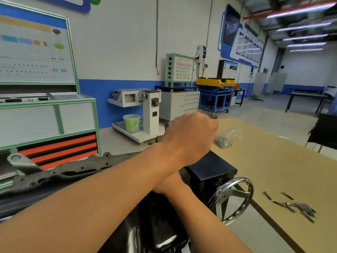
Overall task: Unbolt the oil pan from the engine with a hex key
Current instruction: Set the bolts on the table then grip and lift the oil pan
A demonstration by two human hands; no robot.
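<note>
My left hand (191,136) is curled in a fist above the engine stand's black box (213,170). A short dark bar, apparently the hex key (213,116), sticks out at the fist's far side. My right forearm runs up from the bottom, and my right hand (170,181) is mostly hidden under the left forearm, so its fingers cannot be seen. The glossy black oil pan (147,227) lies below both arms. The engine's grey bolt flange (63,168) stretches off to the left.
A chrome hand wheel (235,199) stands at the right of the black box. Several loose bolts (295,205) and a clear bag of hardware (226,139) lie on the tan table (273,161). Cabinets and a white stand (145,114) line the wall.
</note>
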